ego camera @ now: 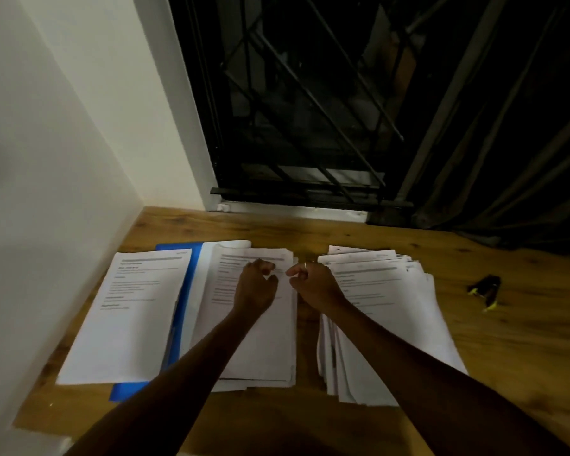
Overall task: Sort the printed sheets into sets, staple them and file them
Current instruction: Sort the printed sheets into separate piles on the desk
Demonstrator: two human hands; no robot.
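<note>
So there are three lots of printed sheets laid out side by side on a wooden bench (524,357) that's shoved into a corner, with a pale wall (46,159) on the left and a dark window with a metal grille (310,110) at the back. The left pile (125,317) is neat and sits on top of a blue folder (186,291) that pokes out along its right edge and bottom corner. The middle pile (264,340) is just beside it, overlapping the folder too. The right pile (392,307) is messy and fanned out, with a strip of bare wood between it and the middle one. Both arms reach in from the bottom. The left hand (255,286) is over the upper part of the middle pile, and the right hand (311,283), with a ring (305,265) on it, is over the gap near the right pile's top corner. The two hands are close together but not touching. Fingers on both are curled in, and honestly I can't tell if they're pinching a sheet or nothing at all. A black and yellow stapler (486,289) lies off to the right, well apart from the paper.
</note>
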